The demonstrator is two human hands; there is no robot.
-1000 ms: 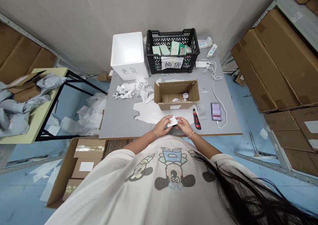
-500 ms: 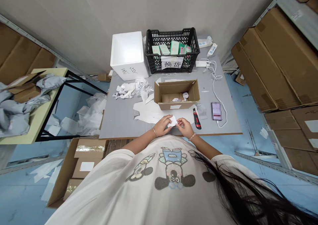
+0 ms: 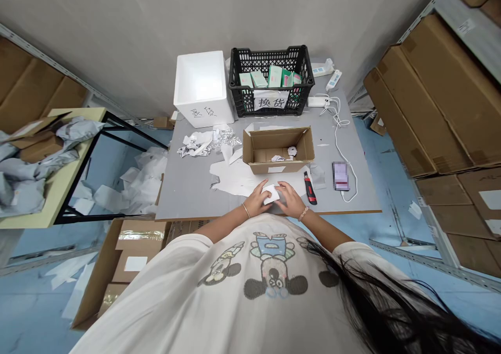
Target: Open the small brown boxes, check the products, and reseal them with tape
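A small white box or folded card [image 3: 271,194], its exact kind unclear, is in my left hand [image 3: 257,201]. My left thumb lies over its front face and the fingers are behind it. My right hand [image 3: 290,199] is at the right edge of the white piece, fingers spread and thumb apart; whether the fingertips touch it I cannot tell. Just beyond my hands, an open cardboard box [image 3: 278,150] holds some crumpled white paper. A red and black utility knife [image 3: 310,188] lies to the right of my right hand. Flat white paper [image 3: 230,178] lies under and beside the cardboard box.
At the back of the table stand a white foam box [image 3: 203,104] and a black crate [image 3: 270,104] with several green-and-white packets. A phone [image 3: 341,176] on a white cable lies at right. Crumpled wrapping [image 3: 195,144] is at left. Stacked cartons [image 3: 426,93] rise on the right.
My right fingers have gone from pinching the white piece's corner to spread beside it. The white piece has turned slightly and moved a little left in my left hand.
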